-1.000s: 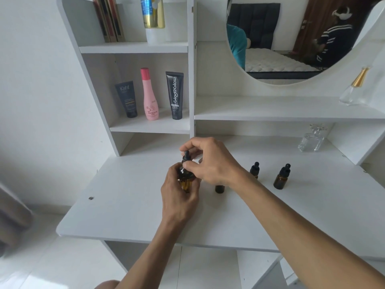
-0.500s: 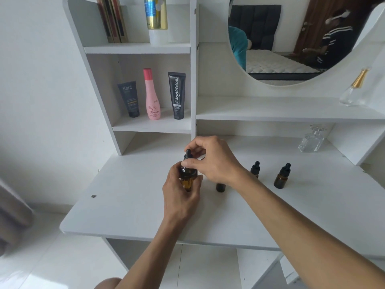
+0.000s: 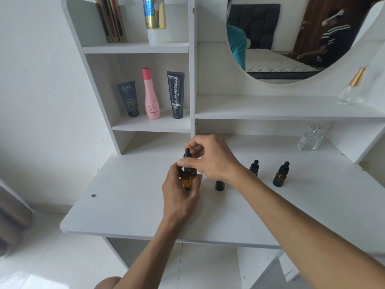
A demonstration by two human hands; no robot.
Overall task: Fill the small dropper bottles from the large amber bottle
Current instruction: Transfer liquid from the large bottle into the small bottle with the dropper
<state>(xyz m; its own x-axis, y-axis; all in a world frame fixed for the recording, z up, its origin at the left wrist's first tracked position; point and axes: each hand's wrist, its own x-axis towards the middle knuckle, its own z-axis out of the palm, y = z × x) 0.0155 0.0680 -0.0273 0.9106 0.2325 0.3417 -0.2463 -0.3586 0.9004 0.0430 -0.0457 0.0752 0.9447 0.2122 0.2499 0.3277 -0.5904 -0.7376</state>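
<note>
In the head view, the large amber bottle (image 3: 187, 180) is held near the middle of the surface (image 3: 129, 205) by the left hand (image 3: 181, 192), while its dropper cap (image 3: 187, 156) is pinched in the right hand (image 3: 212, 157) grip. Spillage is risked if the cap is pulled crooked; the small dropper bottles (image 3: 280, 176), just beside the right forearm, could be toppled.

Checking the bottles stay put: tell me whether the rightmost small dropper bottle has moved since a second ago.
No. The rightmost small dropper bottle stands at the same spot on the desk.

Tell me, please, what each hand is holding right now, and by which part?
The left hand grips the large amber bottle round its body; the right hand pinches its black dropper cap.
</note>
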